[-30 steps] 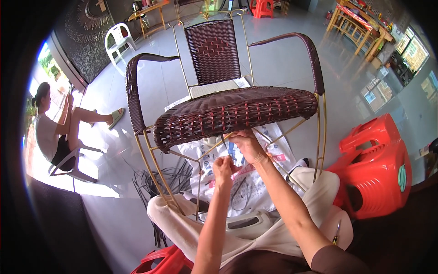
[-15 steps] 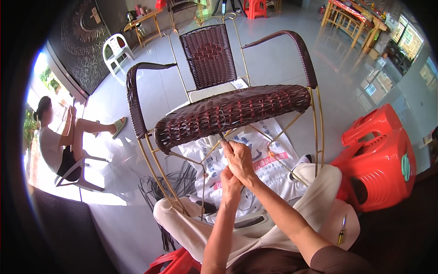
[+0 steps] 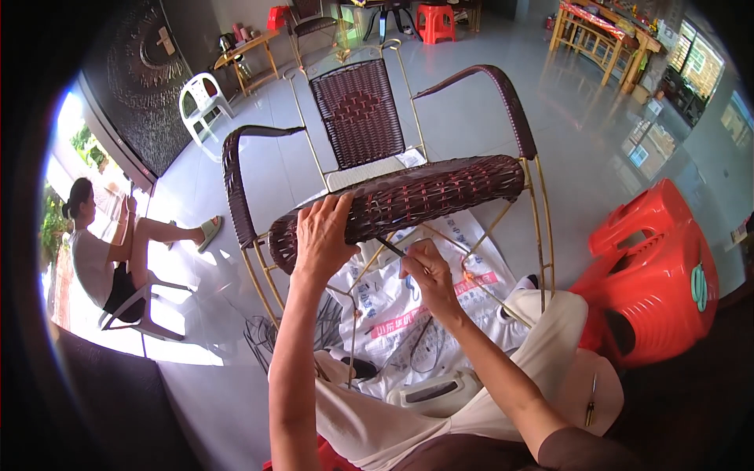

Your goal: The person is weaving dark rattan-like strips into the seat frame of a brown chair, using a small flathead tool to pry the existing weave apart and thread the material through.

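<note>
In front of me stands a chair with a brass-coloured metal frame (image 3: pixel 540 220) and a dark brown woven seat (image 3: pixel 440 192), red strands showing along its front edge. My left hand (image 3: pixel 320 235) is wrapped over the left part of that edge, fingers on the weave and thumb toward the right. Below the middle of the edge, my right hand (image 3: pixel 430 275) is closed on a dark weaving strip (image 3: pixel 389 246) that runs up to the seat's underside. How the strip's end sits in the weave is hidden.
A white printed sack (image 3: pixel 393 345) and loose dark strips (image 3: pixel 263 337) lie on the floor below the chair. A screwdriver (image 3: pixel 591 408) rests beside my right thigh. Red plastic stools (image 3: pixel 667 290) stand at the right. Another person (image 3: pixel 98 243) sits at the left.
My hands, together below the seat before, are apart now. The left has moved up and left onto the seat's edge; the right has shifted slightly right, holding the strip. The seat's front looks tilted differently.
</note>
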`<state>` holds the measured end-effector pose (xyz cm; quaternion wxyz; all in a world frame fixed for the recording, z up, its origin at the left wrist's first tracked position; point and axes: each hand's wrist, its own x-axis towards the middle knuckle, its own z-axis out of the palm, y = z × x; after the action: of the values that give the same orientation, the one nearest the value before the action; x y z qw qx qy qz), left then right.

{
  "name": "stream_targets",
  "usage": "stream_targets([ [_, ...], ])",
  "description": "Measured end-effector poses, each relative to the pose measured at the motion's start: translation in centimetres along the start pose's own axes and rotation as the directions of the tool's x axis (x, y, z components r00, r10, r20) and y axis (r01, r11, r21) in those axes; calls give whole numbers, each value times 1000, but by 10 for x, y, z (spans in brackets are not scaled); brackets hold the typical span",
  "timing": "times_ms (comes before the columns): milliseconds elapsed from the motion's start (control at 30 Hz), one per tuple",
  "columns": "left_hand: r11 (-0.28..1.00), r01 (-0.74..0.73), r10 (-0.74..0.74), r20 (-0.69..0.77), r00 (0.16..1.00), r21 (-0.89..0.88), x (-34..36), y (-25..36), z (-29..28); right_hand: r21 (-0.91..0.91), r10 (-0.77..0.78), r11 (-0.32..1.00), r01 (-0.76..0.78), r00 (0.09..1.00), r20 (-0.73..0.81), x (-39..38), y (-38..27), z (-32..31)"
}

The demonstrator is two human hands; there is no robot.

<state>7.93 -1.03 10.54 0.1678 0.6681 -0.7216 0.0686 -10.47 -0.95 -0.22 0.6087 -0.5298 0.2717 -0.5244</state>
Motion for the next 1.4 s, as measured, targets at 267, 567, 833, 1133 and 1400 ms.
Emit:
stream_targets([
  [267,999,-5,11,-138,990,45,-10,0,14,282,-99,958,60,987,127,16,-23,28],
  [567,996,-48,66,-263,962,71,-26,7,15,-239,-122,957,162,978,171,1,-30,44],
  [833,997,-33,45,-209,977,63,-56,18,9,-394,-410,786,476,879,245,-48,-15,45],
  [1133,1000,13,-13,-76,997,3,-65,39,-9,-447,-536,549,706,708,460,-48,2,18],
  [1400,979,10,-6,19,1000,-202,-64,50,-23,-500,-478,546,672,740,473,-63,4,23],
])
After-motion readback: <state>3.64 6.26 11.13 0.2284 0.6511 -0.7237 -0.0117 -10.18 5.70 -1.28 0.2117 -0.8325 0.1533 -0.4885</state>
